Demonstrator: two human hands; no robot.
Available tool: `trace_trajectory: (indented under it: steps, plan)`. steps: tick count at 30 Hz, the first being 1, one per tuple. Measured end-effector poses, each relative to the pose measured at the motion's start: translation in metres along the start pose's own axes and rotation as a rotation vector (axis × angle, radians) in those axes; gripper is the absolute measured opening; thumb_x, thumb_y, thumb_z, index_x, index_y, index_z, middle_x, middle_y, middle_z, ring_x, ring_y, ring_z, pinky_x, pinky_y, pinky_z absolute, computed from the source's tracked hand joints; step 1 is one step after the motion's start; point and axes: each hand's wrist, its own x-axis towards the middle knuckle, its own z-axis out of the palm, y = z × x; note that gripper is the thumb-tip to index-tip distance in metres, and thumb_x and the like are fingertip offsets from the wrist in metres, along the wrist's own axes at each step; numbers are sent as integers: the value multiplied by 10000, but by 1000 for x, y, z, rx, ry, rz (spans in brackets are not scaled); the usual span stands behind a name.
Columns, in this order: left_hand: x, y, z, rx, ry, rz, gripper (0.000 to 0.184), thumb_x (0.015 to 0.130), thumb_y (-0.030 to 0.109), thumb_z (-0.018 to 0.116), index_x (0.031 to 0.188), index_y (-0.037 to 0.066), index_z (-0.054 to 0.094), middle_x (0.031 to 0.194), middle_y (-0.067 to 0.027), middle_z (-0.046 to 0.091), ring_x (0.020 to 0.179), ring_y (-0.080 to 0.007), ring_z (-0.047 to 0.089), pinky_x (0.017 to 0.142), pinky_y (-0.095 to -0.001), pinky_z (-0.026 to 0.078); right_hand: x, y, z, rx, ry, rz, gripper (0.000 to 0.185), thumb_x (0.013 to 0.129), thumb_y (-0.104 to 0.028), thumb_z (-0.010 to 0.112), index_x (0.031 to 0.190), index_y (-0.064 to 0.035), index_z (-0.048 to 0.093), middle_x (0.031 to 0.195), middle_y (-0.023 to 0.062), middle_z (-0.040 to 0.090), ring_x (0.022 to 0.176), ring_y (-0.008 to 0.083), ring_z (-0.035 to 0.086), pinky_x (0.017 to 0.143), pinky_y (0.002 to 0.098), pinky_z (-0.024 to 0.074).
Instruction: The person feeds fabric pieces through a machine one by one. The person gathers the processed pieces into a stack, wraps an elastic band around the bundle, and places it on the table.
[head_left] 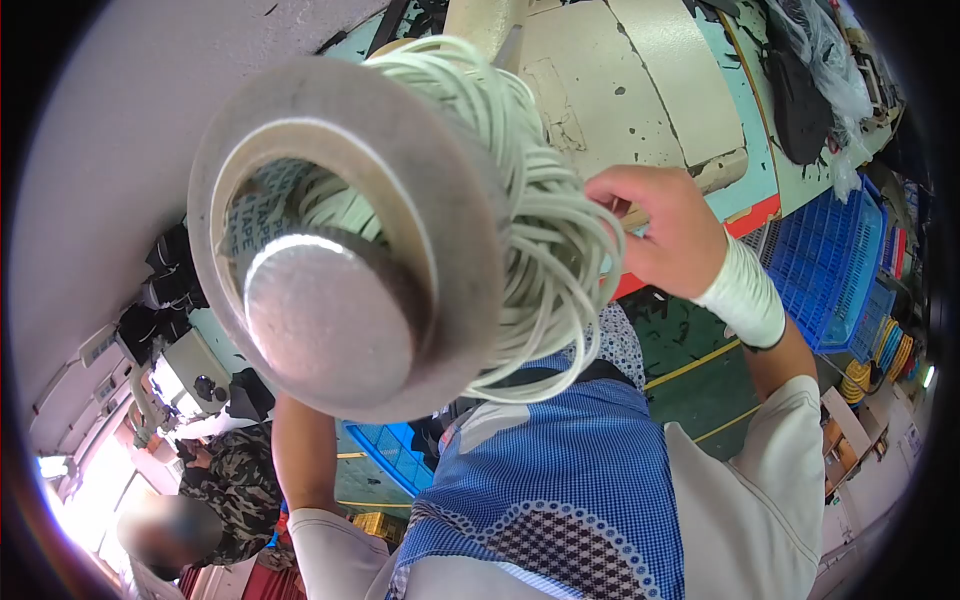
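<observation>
The right hand (665,225) is touching looped pale-green cords (545,220), its grip unclear. A round grey metal fixture (460,200) is hiding the left hand's grip.

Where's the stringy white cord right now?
In the head view, the cord is near the upper middle, bunched just right of the round metal piece, with the right hand at its outer edge.

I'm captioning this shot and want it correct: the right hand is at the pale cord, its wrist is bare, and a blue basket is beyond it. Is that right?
Not quite: the wrist isn't bare. The head view shows a pale band around it. The right hand is at the pale cord, and the blue basket is beyond it.
</observation>
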Motion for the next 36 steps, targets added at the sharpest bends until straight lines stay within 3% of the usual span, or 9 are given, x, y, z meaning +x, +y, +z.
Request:
trace_trajectory:
  steps: [8, 11, 15, 17, 21, 24, 27, 30, 36]
  plan:
    - [20, 73, 7, -53, 38, -44, 203, 799, 162, 701, 964, 44, 705, 918, -119, 721, 849, -246, 667, 759, -393, 520, 40, 16, 25, -469, 42, -422, 197, 759, -170, 719, 911, -49, 686, 811, 113, 631, 806, 314, 621, 744, 425, 511]
    - [12, 88, 9, -39, 78, -88, 200, 798, 160, 702, 961, 43, 706, 914, -118, 720, 845, -243, 666, 755, -389, 519, 25, 2, 0, -466, -123, -223, 126, 782, -144, 694, 867, -52, 681, 819, 108, 634, 794, 316, 619, 736, 409, 517]
    - [11, 96, 6, -18, 99, -114, 197, 798, 159, 704, 956, 43, 707, 908, -115, 719, 840, -238, 664, 751, -385, 517, 12, -8, -42, -687, 535, -312, 111, 759, -85, 692, 859, -39, 683, 832, 98, 621, 816, 293, 616, 729, 406, 504]
    - [11, 98, 6, -7, 101, -113, 195, 797, 158, 704, 954, 42, 708, 906, -114, 719, 837, -236, 663, 749, -382, 516, 18, 15, -43, -948, 428, -384, 167, 746, -123, 716, 879, -27, 682, 905, 109, 625, 868, 300, 605, 779, 403, 496]
    - [7, 101, 8, 12, 105, -123, 191, 797, 157, 706, 949, 42, 709, 900, -112, 717, 832, -232, 661, 745, -378, 515, 31, 16, 25, -407, 118, -391, 218, 739, -180, 731, 885, -26, 678, 880, 109, 616, 856, 301, 590, 798, 406, 487]
    - [4, 103, 11, 11, 116, -136, 188, 796, 155, 707, 946, 41, 709, 896, -110, 717, 828, -228, 660, 742, -374, 514, 30, 16, 15, -505, -181, -275, 209, 728, -170, 730, 875, -32, 677, 828, 96, 621, 847, 288, 592, 782, 404, 486]
    - [2, 106, 11, 14, 132, -147, 185, 796, 154, 708, 942, 41, 710, 892, -109, 716, 824, -225, 659, 739, -371, 512, 8, 0, -28, -571, 347, -246, 205, 714, -167, 735, 860, -36, 677, 782, 86, 620, 829, 282, 592, 775, 395, 485]
    - [4, 110, 9, 28, 133, -142, 183, 796, 153, 709, 940, 41, 711, 889, -108, 715, 821, -223, 658, 737, -368, 511, 17, 24, -48, -1034, 425, -443, 268, 685, -173, 754, 898, -33, 672, 826, 88, 627, 851, 273, 591, 791, 382, 478]
    - [1, 114, 14, 27, 135, -154, 176, 795, 151, 711, 932, 39, 712, 879, -104, 713, 812, -215, 654, 729, -360, 509, 25, 10, 24, -542, 18, -318, 358, 689, -201, 790, 972, -22, 667, 895, 88, 626, 912, 263, 583, 791, 386, 459]
